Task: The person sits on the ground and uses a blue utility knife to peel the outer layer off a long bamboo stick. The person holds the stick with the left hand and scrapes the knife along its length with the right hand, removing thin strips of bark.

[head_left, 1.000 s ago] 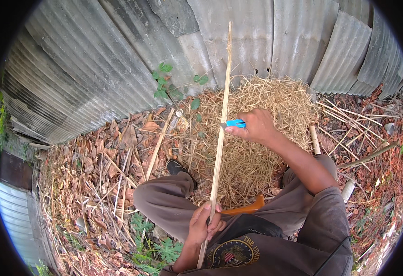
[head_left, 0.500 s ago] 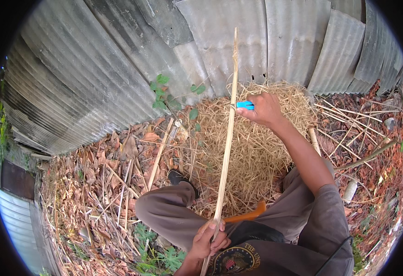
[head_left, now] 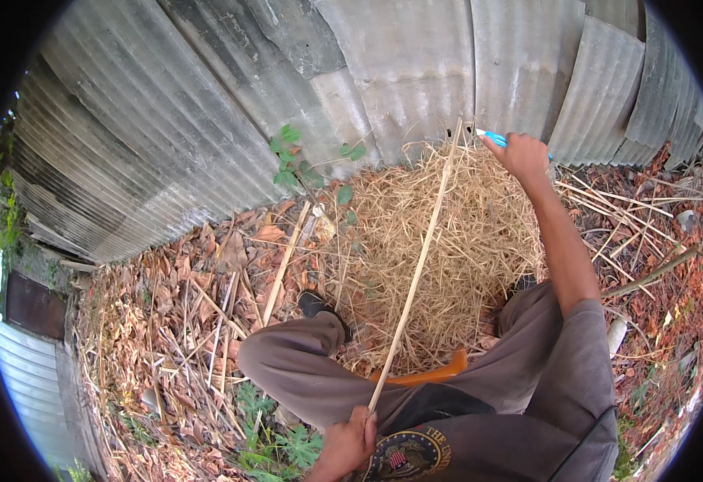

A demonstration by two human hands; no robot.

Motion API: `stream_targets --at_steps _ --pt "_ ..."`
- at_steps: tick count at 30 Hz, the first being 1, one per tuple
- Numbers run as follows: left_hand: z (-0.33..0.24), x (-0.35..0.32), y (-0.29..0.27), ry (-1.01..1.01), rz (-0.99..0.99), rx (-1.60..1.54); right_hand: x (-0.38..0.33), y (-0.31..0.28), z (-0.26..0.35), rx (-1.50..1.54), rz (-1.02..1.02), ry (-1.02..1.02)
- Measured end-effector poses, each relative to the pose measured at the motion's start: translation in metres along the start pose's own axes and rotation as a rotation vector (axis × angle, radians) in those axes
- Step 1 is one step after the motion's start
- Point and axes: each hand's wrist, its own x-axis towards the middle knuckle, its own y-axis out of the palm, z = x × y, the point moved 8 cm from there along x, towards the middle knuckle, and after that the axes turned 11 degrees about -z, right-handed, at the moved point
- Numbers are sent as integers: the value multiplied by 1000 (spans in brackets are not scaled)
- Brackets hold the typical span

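My left hand [head_left: 350, 444] grips the near end of a long thin pale stick [head_left: 415, 269] close to my chest. The stick slants up and away over a heap of dry straw shavings [head_left: 448, 233]. My right hand [head_left: 524, 154] is stretched far out, level with the stick's far tip, and holds a blue-handled knife [head_left: 492, 137] whose tip points left toward that tip. I sit with my knees bent, my grey-trousered left leg [head_left: 303, 377] to the left of the stick.
A corrugated metal wall [head_left: 351, 80] rises behind the straw. Dry leaves and split sticks [head_left: 175, 321] litter the ground on the left, more sticks [head_left: 624, 201] on the right. An orange piece [head_left: 423, 373] lies at my lap. A small green plant [head_left: 295, 161] grows by the wall.
My right hand has run the blue knife up along the stick, from its middle out to its far tip. The left hand kept its hold on the near end.
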Motion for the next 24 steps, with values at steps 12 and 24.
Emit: stream_targets --at_steps 12,24 --pt "17 41 26 -544 54 -1468 -90 -51 108 581 315 -234" --pt "-26 15 28 -524 417 -1664 -63 -49 106 670 143 -134"
